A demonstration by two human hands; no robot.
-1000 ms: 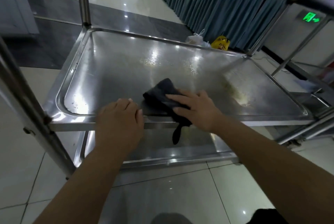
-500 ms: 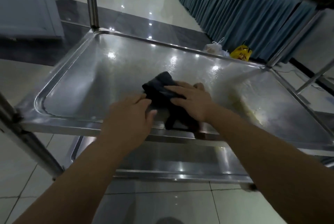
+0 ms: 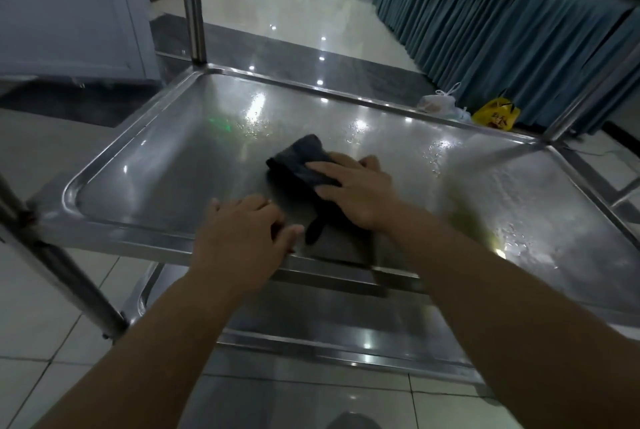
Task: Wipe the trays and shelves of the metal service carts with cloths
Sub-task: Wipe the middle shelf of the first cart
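Inside, the tray (image 3: 145, 165) of the cart (image 3: 52, 248) holds one dark cloth (image 3: 304, 165) and nothing else loose; its steel floor carries beads of water toward the far side and a yellowish smear at the right. One cloth, two hands, and two levels show: this tray and a lower shelf (image 3: 346, 335) beneath it.

The cloth lies near the tray's middle, bunched into a long shape. Its long axis runs from the far left toward the near right, with the thick folded end pointing away from the person and a thin tail trailing back toward the near rim.

Pressing down on the cloth, the right hand (image 3: 360, 193) lies flat with its fingers spread, covering the cloth's right half; it is not pinching the fabric. Resting on the near rim just beside the cloth's tail, the left hand (image 3: 242, 234) has its fingers loosely together on the tray floor and its thumb out to the right, and it holds nothing.

Beyond the tray, on the floor by a row of blue skirting (image 3: 485, 30), sit two bags: one white (image 3: 438, 104), one yellow (image 3: 495, 115). An upright post (image 3: 192, 2) rises from the tray's far left corner.
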